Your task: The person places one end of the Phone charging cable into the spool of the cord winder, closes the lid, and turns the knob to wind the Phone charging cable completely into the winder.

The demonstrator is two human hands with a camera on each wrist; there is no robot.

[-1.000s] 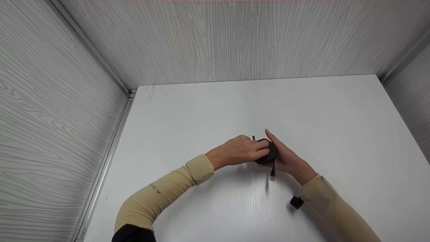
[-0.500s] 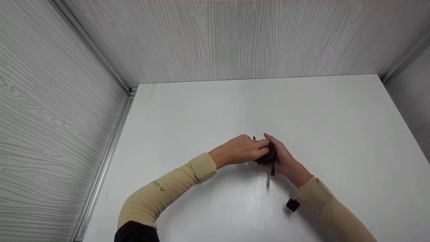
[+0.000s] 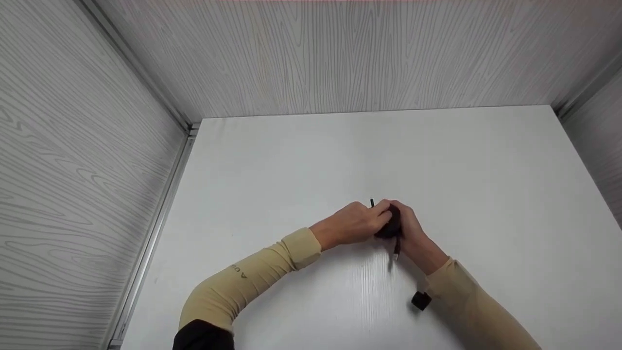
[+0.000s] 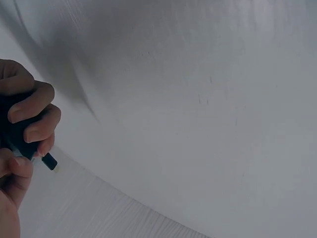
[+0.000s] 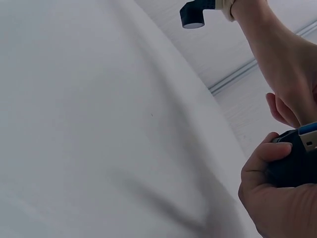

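A black USB cable (image 3: 390, 224), gathered into a compact round bundle, is held above the table between both hands. On its left side, my left hand (image 3: 352, 224) grips it with curled fingers. Cupped round the right side is my right hand (image 3: 414, 237), its thumb near the left fingers. One cable end (image 3: 397, 253) hangs below the bundle, while a thin tip (image 3: 372, 202) sticks up above the left fingers. In the right wrist view a USB plug (image 5: 309, 138) with a blue inside shows at the edge. The left wrist view shows a small dark connector (image 4: 49, 161) past the fingers.
A white table (image 3: 272, 165) lies beneath the hands. Grey wood-grain panels (image 3: 311, 58) stand behind it and along both sides. A small black box (image 3: 421, 300) sits by the right sleeve cuff, and a similar one (image 5: 192, 16) is at the left cuff.
Both hands have shifted slightly right and down with the cable. My right thumb, which stuck up away from the bundle, now bends in close to the left fingers.
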